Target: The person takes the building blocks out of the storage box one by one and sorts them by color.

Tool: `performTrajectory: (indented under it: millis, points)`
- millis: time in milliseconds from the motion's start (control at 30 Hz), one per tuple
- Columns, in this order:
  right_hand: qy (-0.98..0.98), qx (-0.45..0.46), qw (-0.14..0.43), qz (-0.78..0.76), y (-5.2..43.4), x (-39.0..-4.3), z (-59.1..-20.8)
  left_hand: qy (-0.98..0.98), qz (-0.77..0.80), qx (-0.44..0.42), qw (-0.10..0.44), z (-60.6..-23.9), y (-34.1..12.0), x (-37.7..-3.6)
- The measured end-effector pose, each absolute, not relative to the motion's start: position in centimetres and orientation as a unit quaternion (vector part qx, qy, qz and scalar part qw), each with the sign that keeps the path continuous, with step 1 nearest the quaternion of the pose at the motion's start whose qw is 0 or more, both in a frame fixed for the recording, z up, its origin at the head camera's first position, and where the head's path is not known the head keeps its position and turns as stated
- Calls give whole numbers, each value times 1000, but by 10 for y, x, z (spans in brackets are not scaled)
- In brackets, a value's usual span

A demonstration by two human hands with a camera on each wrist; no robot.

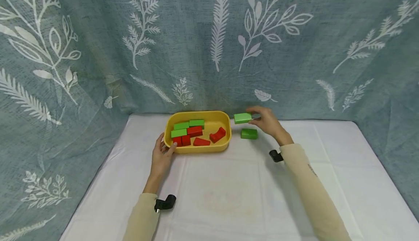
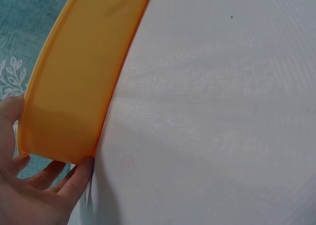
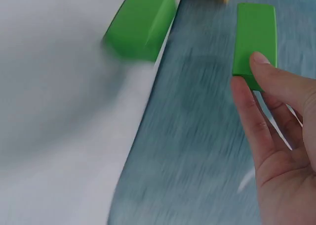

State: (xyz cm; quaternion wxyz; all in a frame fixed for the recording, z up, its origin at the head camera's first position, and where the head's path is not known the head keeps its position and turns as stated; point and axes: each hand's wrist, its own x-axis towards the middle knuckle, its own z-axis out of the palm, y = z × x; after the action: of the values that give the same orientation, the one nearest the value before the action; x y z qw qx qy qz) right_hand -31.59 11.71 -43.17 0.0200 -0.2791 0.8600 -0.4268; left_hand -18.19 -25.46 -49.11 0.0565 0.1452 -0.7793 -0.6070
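Green flat rectangular wooden block [image 1: 243, 117]: pinched in right hand [image 1: 268, 121] grip, another green block [image 1: 249, 133] just below. Yellow oval plastic tray [image 1: 226, 124]: left hand [image 1: 161, 156] grip clasps its rim on the white counter [image 1: 229, 197].

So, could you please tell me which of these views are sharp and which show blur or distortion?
Head view: sharp and evenly lit, though the wide lens bows the table. Left wrist view: fairly sharp, soft light on the yellow tray held by the left hand. Right wrist view: motion blur smears the backdrop and the lying green block; the right hand and its held green block stay clearer.
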Motion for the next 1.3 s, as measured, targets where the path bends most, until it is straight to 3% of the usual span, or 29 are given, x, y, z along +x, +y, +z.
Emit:
performTrajectory:
  millis: [300,633,1000,1300]
  points:
    - [895,-185,35,-405,196,-304,-452,-783,-604,136,57,-493,-256,-181]
    - [911,-176,66,-368,217,-296,-484,-782,-605,136,57,-493,-256,-181]
    - [914,-164,65,-365,202,-298,-464,-776,-615,123,64,-493,-257,-182]
    - [897,-237,32,-371,119,-318,-422,-777,-613,130,58,-493,-257,-182]
